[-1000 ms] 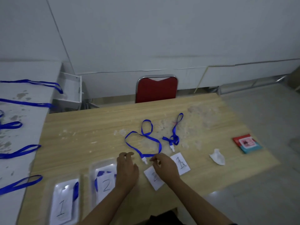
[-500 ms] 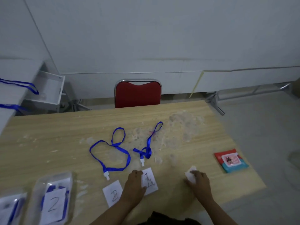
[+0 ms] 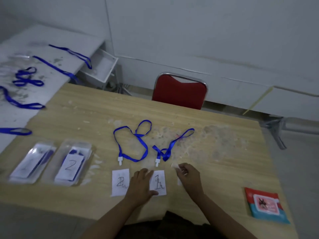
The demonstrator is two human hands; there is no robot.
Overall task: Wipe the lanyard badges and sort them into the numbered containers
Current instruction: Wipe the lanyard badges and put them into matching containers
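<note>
The badge marked 1 (image 3: 158, 182) lies low in the frame's centre on the surface (image 3: 224, 161), long axis running up-frame; the left hand (image 3: 140, 186) presses its left edge with flat fingers; the right hand (image 3: 189, 175), just right of it, pinches a white wipe (image 3: 175, 166), so it looks nearer for wiping.
</note>
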